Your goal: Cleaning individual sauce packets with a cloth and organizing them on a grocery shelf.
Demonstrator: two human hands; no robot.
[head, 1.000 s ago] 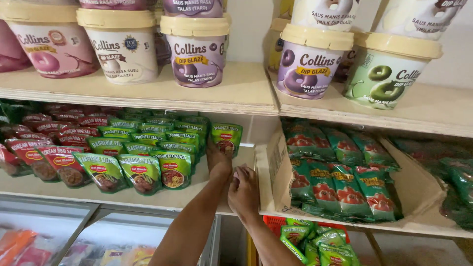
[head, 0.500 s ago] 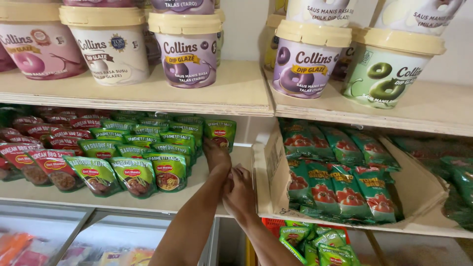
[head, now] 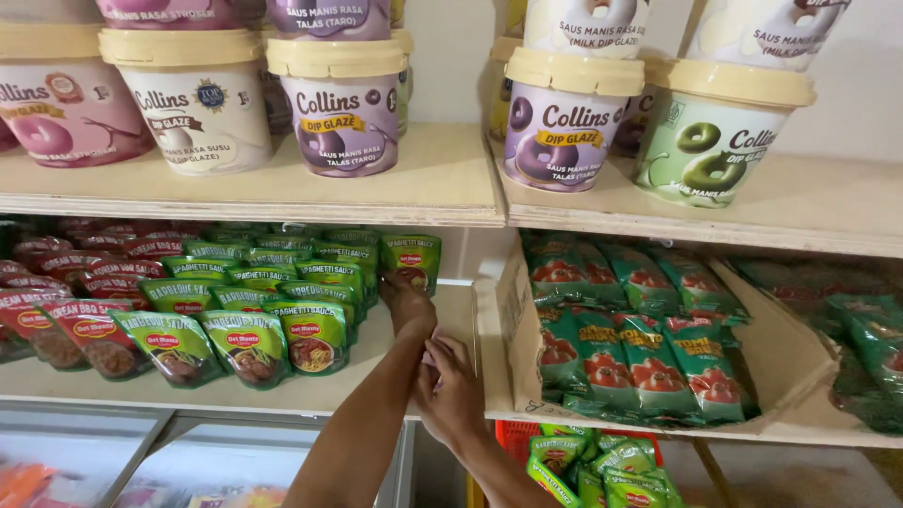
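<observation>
My left hand (head: 406, 299) reaches deep onto the middle shelf (head: 428, 325). Its fingers curl around the base of a green sauce pouch (head: 412, 256) standing at the right end of the pouch rows. My right hand (head: 453, 388) lies at the shelf's front edge, fingers spread and pressed against my left forearm. A small pale pink bit shows under those fingers; I cannot tell what it is. Rows of green pouches (head: 282, 320) and red pouches (head: 66, 310) fill the shelf to the left.
A cardboard tray (head: 513, 320) of green-and-red pouches sits just right of my hands. Large lidded tubs (head: 343, 103) stand on the top shelf. An orange basket (head: 513, 437) with green pouches is below, and a glass-topped freezer (head: 188, 461) at lower left.
Both hands stay almost where they were. My view has shifted a little, so the shelves sit slightly further right in the picture.
</observation>
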